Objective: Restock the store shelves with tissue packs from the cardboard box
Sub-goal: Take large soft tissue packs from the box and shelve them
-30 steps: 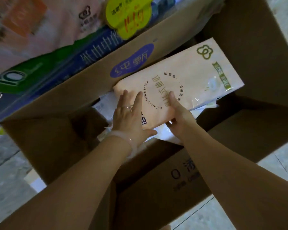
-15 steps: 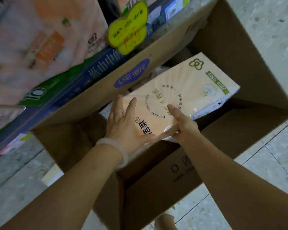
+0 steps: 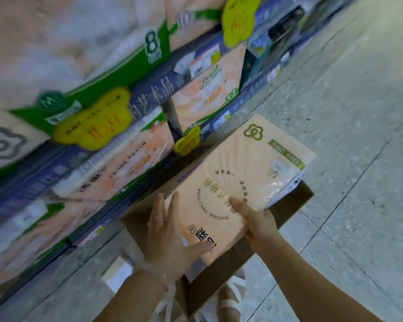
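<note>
A peach tissue pack [image 3: 244, 173] with a green clover logo and black circular lettering hangs above the open cardboard box [image 3: 286, 208]. My left hand [image 3: 170, 233] grips its near left corner, fingers spread over the top face and thumb on the near edge. My right hand [image 3: 256, 219] holds its near right edge, thumb on top and fingers underneath. The pack covers most of the box's inside. The store shelves [image 3: 149, 89] rise on the left, filled with peach and green tissue packs.
Yellow flower-shaped price tags [image 3: 96, 119] hang from the blue shelf rails. Speckled grey floor tiles [image 3: 347, 112] spread to the right. A white sandal [image 3: 233, 296] shows below the box, and a white scrap [image 3: 116, 273] lies on the floor by the box's left side.
Both hands have lifted the tissue pack up out of the box, and the view has swung up so that more of the shelves shows.
</note>
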The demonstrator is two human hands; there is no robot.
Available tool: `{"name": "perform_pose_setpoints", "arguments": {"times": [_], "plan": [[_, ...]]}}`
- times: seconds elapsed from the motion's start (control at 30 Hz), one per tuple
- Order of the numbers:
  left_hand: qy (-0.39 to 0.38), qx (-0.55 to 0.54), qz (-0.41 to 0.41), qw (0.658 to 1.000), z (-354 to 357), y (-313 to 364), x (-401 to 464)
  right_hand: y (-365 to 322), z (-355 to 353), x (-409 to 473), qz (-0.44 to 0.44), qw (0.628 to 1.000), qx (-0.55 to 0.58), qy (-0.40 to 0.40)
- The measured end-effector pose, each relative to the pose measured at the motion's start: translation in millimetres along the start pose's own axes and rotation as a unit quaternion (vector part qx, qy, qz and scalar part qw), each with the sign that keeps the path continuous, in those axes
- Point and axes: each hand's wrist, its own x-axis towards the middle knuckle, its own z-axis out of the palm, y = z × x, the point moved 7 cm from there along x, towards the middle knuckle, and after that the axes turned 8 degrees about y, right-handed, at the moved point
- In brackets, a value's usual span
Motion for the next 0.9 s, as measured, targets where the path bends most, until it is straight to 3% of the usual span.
{"name": "perform_pose_setpoints", "arguments": {"times": [0.37, 0.67, 0.9], "plan": [[0.177, 0.012, 0.148, 0.973, -180.4, 109.5, -94.5, -105.5, 45.2, -200.0, -0.123, 0.982, 0.077, -0.123], [0.273, 0.008, 0.088, 0.958, -238.6, 107.9, -209.7, -119.8, 10.2, -298.5, -0.189, 0.968, 0.022, -0.165], [0.331, -0.006, 0.073, 0.941, -270.3, 97.4, -324.8, -115.7, 6.0, -397.4, -0.274, 0.929, -0.098, -0.229]]}}
